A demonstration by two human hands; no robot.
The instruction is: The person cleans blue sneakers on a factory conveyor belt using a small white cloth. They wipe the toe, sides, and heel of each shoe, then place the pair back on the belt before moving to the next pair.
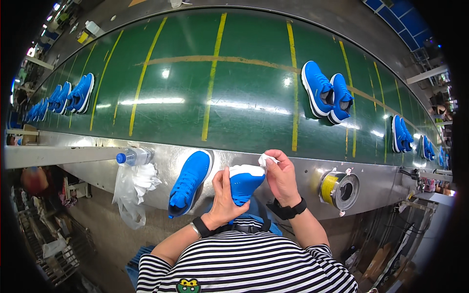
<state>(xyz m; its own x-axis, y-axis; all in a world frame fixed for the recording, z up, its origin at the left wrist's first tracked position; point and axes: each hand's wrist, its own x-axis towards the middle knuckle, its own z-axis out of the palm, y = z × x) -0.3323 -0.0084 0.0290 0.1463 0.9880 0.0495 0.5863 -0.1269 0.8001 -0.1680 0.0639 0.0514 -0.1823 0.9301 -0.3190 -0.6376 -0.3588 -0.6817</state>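
Note:
A blue sneaker with a white sole (246,183) is gripped by my left hand (223,202), its fingers wrapped round the upper. The sole edge is turned upward, away from me. My right hand (284,178) pinches a crumpled piece of white cloth or tissue (266,159) close to the sole's right edge. Whether the cloth touches the sole, I cannot tell. Left of my hands, a second blue sneaker (189,180) lies on the metal ledge with its toe pointing away from me.
Beyond the metal ledge (312,168) runs a green conveyor belt (254,93) with yellow lines. It carries a pair of blue sneakers (322,93) and more pairs at both ends. A bottle (139,156) and plastic bag (129,200) sit left; a tape roll (337,190) sits right.

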